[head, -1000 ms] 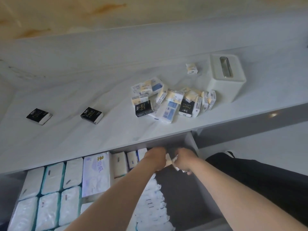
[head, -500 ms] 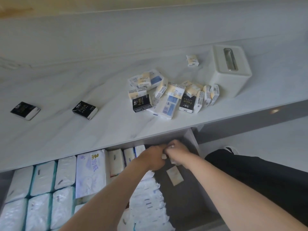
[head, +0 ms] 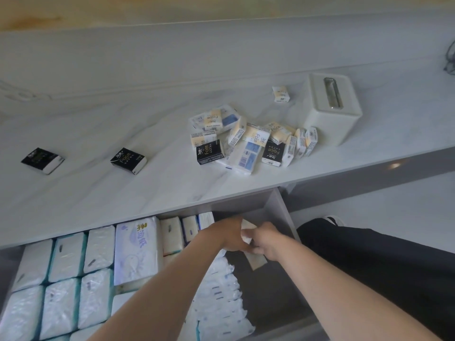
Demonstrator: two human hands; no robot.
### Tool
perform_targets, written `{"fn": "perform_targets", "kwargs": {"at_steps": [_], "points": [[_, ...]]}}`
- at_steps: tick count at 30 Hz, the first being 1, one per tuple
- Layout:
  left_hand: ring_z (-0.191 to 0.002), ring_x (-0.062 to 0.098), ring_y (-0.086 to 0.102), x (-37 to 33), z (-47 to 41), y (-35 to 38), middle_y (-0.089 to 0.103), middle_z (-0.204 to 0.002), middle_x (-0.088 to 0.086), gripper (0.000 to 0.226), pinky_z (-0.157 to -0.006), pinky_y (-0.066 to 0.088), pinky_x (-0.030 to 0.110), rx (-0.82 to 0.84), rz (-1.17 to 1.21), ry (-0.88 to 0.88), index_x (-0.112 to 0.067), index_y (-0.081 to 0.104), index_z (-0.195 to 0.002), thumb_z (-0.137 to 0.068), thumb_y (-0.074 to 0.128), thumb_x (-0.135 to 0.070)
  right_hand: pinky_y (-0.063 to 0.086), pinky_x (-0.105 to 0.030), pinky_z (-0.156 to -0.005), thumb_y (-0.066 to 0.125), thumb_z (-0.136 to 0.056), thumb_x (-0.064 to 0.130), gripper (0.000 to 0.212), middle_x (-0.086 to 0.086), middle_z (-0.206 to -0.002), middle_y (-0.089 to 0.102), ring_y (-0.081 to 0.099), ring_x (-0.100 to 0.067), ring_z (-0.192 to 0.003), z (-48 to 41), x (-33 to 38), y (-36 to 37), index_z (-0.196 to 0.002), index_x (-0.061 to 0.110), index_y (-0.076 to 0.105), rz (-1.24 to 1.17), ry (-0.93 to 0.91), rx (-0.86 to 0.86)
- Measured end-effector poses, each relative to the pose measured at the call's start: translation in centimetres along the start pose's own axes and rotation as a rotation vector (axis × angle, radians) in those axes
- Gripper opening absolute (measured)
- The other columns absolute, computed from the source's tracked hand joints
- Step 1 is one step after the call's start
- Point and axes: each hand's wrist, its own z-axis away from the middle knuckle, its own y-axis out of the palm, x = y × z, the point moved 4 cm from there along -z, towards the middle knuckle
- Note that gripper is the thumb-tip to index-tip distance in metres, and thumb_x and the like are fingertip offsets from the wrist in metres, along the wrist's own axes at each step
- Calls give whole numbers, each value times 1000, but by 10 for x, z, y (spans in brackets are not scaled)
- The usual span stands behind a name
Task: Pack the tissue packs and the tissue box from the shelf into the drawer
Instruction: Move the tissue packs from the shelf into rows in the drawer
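Pale marble-pattern shelf (head: 123, 193) runs across the view, with an open grey drawer (head: 283, 207) directly below its front edge.

**Hands.** The left hand (head: 229, 236) and right hand (head: 268, 241) meet inside the drawer at its right rear. Both grip a small white tissue pack (head: 246, 232) between them. The fingers curl round it, but their exact placement is hidden. A second flat white pack (head: 257, 260) lies on the drawer floor, just below the right hand.

**Done.** The left and middle of the drawer are filled with large soft white tissue bundles (head: 66, 267). The right-hand section is mostly bare floor.

**Left to do.** The following items lie on the shelf:
- a heap of small cream, blue and black tissue packs (head: 246, 143)
- one lone cream pack (head: 280, 94) behind the heap
- two black packs (head: 43, 160) (head: 128, 160), well apart from the heap to the left
- the white rectangular tissue box (head: 330, 107), just beside the heap

Judged from this, the task is at an early stage. Most shelf items are not yet packed.
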Motion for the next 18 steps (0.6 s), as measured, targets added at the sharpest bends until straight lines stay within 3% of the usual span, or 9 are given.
{"fn": "perform_targets", "kwargs": {"at_steps": [2, 6, 9, 12, 14, 16, 18], "points": [[-106, 19, 61, -4, -1, 3, 63, -122, -5, 86, -89, 52, 35, -55, -72, 3, -22, 45, -130, -62, 76, -66, 59, -31, -57, 76, -87, 15, 36, -19, -99, 66, 68, -30, -79, 3, -6, 0, -114, -5, 62, -45, -40, -30], [-120, 29, 54, -7, -7, 3, 49, -137, 9, 83, -95, 49, 38, -121, -20, -19, -17, 28, -143, -77, 70, -43, 54, -28, -64, 69, -92, 26, 21, -7, -88, 70, 66, -20, -76, 7, -9, -5, -108, 13, 67, 48, -198, -19], [-139, 33, 32, -6, -7, 0, 21, -154, 8, 86, -102, 41, 41, -92, 87, -46, -27, 8, -152, -85, 62, -32, 55, -31, -79, 59, -97, 28, 22, 1, -102, 72, 68, -13, -93, 13, -4, -5, -116, 21, 65, 88, -242, 111], [-142, 32, 22, -1, -2, -9, 16, -154, 5, 74, -101, 40, 40, -140, 141, -30, -26, 11, -152, -90, 52, -21, 51, -39, -93, 42, -99, 21, 28, 1, -110, 69, 65, -13, -102, 13, 2, 0, -116, 22, 64, 65, -228, 145], [-140, 32, 25, 0, 4, -14, 22, -149, 9, 65, -106, 36, 42, -199, 88, 28, -23, 17, -149, -93, 48, -19, 51, -42, -92, 44, -95, 17, 28, -2, -110, 68, 64, -21, -104, 10, 4, 0, -113, 21, 65, 426, -356, 31], [-137, 33, 28, 4, 10, -16, 25, -145, 10, 62, -107, 33, 43, -233, 60, 60, -23, 20, -147, -92, 48, -16, 52, -38, -95, 50, -89, 19, 39, -7, -127, 58, 59, -29, -115, 10, -4, 5, -128, 20, 58, 908, -439, -36], [-138, 32, 27, 10, 14, -16, 25, -146, 9, 63, -109, 32, 43, -245, 82, 67, -25, 20, -148, -92, 48, -15, 49, -39, -99, 61, -87, 22, 60, -12, -140, 39, 52, -34, -123, 10, -21, 11, -143, 18, 42, 1226, -397, -46]]}}
